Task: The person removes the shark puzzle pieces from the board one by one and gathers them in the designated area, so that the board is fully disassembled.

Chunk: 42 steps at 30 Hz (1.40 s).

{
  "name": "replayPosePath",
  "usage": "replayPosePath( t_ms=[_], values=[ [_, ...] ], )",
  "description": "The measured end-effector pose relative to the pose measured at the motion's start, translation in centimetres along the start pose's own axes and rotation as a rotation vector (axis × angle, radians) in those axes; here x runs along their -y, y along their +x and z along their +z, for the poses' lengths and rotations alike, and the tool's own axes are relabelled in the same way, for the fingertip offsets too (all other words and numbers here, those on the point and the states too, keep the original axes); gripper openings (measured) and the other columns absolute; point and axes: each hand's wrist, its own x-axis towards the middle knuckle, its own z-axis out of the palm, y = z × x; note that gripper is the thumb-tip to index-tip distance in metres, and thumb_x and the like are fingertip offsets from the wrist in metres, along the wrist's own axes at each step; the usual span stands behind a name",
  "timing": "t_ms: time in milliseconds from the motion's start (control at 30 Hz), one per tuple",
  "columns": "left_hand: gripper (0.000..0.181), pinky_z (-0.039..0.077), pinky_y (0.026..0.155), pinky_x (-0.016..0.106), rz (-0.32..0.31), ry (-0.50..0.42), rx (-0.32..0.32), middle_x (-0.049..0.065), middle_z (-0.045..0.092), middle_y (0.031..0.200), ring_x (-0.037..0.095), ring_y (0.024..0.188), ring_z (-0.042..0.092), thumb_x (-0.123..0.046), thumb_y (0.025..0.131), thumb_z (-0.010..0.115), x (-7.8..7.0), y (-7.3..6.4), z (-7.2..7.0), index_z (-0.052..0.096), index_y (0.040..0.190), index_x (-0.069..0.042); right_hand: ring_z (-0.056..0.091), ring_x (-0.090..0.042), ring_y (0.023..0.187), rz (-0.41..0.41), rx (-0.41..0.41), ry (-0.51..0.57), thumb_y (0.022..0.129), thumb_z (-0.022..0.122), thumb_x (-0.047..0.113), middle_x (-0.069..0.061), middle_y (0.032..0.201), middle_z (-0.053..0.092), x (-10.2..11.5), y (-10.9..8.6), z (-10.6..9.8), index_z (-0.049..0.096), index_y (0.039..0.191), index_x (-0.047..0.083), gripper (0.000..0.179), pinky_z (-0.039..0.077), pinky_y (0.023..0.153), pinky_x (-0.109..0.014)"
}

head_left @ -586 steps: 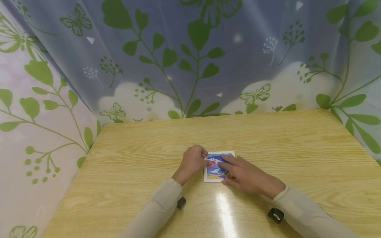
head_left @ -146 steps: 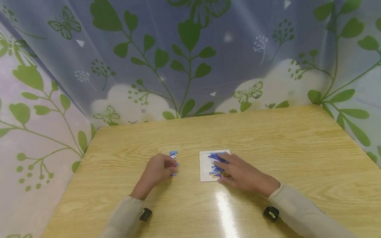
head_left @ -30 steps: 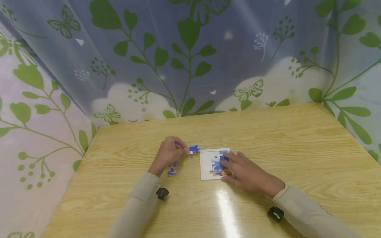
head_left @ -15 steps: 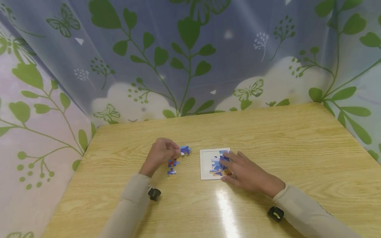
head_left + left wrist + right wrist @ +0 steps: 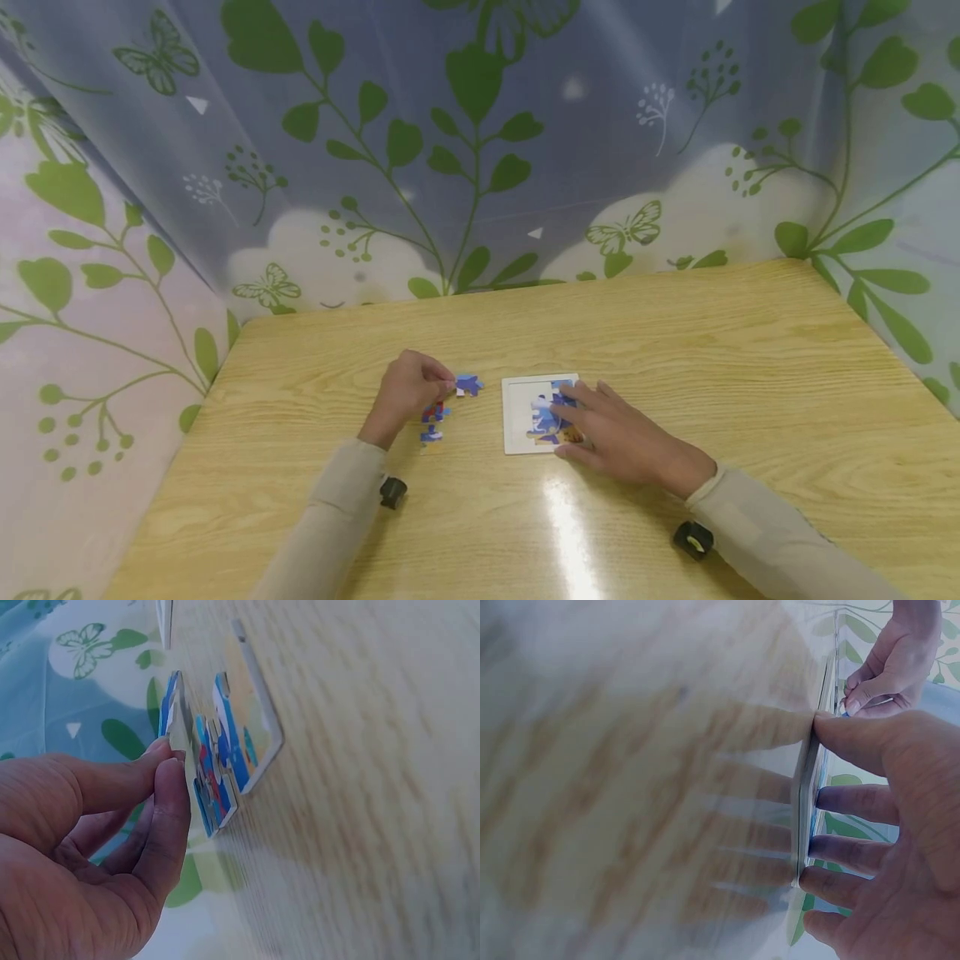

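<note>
My left hand [image 5: 405, 392] pinches a blue jigsaw piece [image 5: 469, 384] between thumb and forefinger, left of the puzzle tray. Close up in the left wrist view, the piece [image 5: 171, 709] is tilted at the fingertips. Near that hand lie loose pieces: one with red and blue [image 5: 435, 412], and below it one in blue, white and sand colour [image 5: 431, 435]. The white-bordered tray [image 5: 517, 417] has a bare left side and joined pieces [image 5: 545, 421] on its right. My right hand [image 5: 628, 437] rests with spread fingers on the tray's right part, hiding some of the picture.
The wooden table [image 5: 712, 350] reaches back to a patterned curtain [image 5: 420, 150], with more curtain along the left and right sides. Black wrist cameras hang under both sleeves, the left one [image 5: 392, 492] and the right one [image 5: 693, 540].
The tray's picture looked whole at first; pieces have since come out at its left. Over the last second my left hand carried the blue piece leftward from the tray's corner. The right hand stayed put.
</note>
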Motion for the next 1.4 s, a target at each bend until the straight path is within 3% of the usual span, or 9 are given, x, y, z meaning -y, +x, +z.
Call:
replayPosePath(
  t_ms=[233, 667, 967, 1167, 1400],
  values=[
    [0.005, 0.055, 0.058, 0.03, -0.01, 0.072, -0.015, 0.003, 0.073, 0.075, 0.016, 0.063, 0.067, -0.008, 0.087, 0.079, -0.3, 0.2, 0.2, 0.079, 0.089, -0.003, 0.037, -0.051, 0.14, -0.002, 0.002, -0.006, 0.099, 0.066, 0.033, -0.029, 0.15, 0.043, -0.1, 0.0, 0.1, 0.054, 0.141, -0.005, 0.057, 0.022, 0.115, -0.065],
    [0.005, 0.056, 0.062, 0.031, -0.006, 0.097, -0.019, 0.003, 0.074, 0.077, 0.016, 0.064, 0.067, -0.008, 0.086, 0.08, -0.6, -0.3, 0.2, 0.079, 0.089, -0.005, 0.037, -0.051, 0.14, 0.005, 0.003, -0.011, 0.099, 0.067, 0.033, -0.029, 0.151, 0.042, -0.1, 0.1, 0.2, 0.054, 0.141, -0.005, 0.058, 0.021, 0.115, -0.065],
    [0.005, 0.057, 0.069, 0.033, 0.065, 0.089, -0.003, 0.003, 0.075, 0.082, 0.015, 0.073, 0.068, -0.009, 0.086, 0.081, -2.0, -0.7, 1.2, 0.079, 0.088, -0.005, 0.038, -0.051, 0.139, -0.003, -0.006, -0.019, 0.098, 0.068, 0.033, -0.029, 0.15, 0.043, -0.1, 0.0, 0.2, 0.054, 0.14, -0.005, 0.058, 0.022, 0.115, -0.066],
    [0.004, 0.058, 0.076, 0.036, 0.134, 0.099, 0.046, 0.004, 0.076, 0.087, 0.018, 0.082, 0.07, -0.008, 0.086, 0.081, -3.3, -1.0, 2.5, 0.079, 0.088, -0.005, 0.037, -0.051, 0.139, 0.0, -0.002, -0.019, 0.098, 0.067, 0.034, -0.029, 0.15, 0.043, -0.1, 0.1, 0.2, 0.054, 0.141, -0.005, 0.059, 0.022, 0.115, -0.065],
    [0.005, 0.057, 0.073, 0.031, 0.201, 0.114, 0.119, 0.003, 0.076, 0.086, 0.014, 0.08, 0.069, -0.01, 0.085, 0.082, -4.4, -1.1, 4.2, 0.08, 0.088, -0.006, 0.037, -0.051, 0.14, 0.008, 0.012, -0.021, 0.099, 0.067, 0.035, -0.029, 0.151, 0.042, -0.1, 0.1, 0.1, 0.055, 0.141, -0.004, 0.058, 0.022, 0.115, -0.066]
  ],
)
